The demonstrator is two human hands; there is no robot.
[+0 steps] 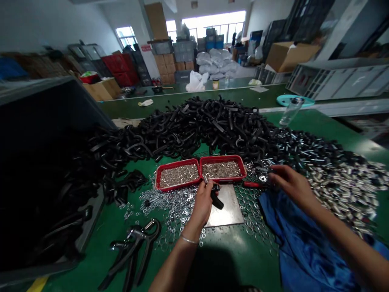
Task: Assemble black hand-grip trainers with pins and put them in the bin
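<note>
Left hand (202, 205) clamped on a black grip (216, 201), part hidden by the fingers, above a steel plate (225, 211). Right hand (291, 184) is off to the side, near washers (252, 211); can't tell if it's pinching anything, fingertips unclear. Red tray (221, 157) just ahead.

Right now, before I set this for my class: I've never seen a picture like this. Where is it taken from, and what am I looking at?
This is one picture from a camera worn on a person's head, looking down at their two bare hands; no machine is involved. The left hand holds a small black part above a flat metal plate. The right hand is near a red-handled tool; whether it holds anything is hard to tell. On the green workbench lie a heap of black parts, scattered washers, a blue cloth and a red two-part tray of small metal pieces.
</note>
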